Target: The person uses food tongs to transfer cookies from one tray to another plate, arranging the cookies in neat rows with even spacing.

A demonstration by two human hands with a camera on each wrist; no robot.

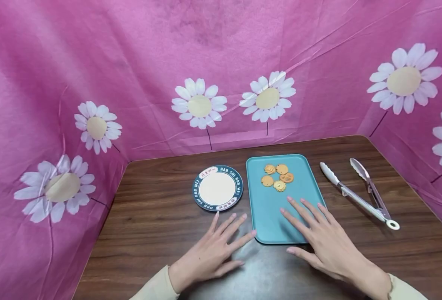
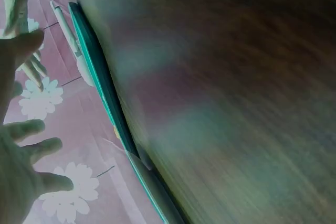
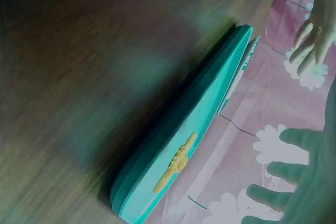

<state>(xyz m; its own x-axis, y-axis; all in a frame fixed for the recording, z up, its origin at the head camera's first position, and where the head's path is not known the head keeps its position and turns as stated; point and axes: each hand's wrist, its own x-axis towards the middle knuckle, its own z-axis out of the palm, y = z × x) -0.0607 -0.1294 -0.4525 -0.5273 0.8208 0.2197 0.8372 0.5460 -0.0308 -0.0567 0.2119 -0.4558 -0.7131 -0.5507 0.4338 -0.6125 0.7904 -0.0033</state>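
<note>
My left hand [image 1: 213, 252], fingers spread, hovers palm down in front of the round plate [image 1: 217, 189], which has a dark green lettered rim and a white centre. My right hand [image 1: 325, 239] is also spread, over the near right part of the teal tray [image 1: 269, 221]. Neither hand holds anything. Several cookies lie grouped on the tray's far half, among them a pretzel-shaped cookie [image 1: 286, 178] and a swirled cookie [image 1: 279, 186]. In the right wrist view the cookies [image 3: 178, 161] appear edge-on above the tray [image 3: 205, 111], with the right hand's fingers [image 3: 289, 171] apart from them.
Metal tongs [image 1: 367, 200] with pale tips lie spread apart to the right of the tray. They rest on a dark wooden table [image 1: 149, 208]. A pink cloth [image 1: 149, 62] with white daisies hangs around the table's back and sides.
</note>
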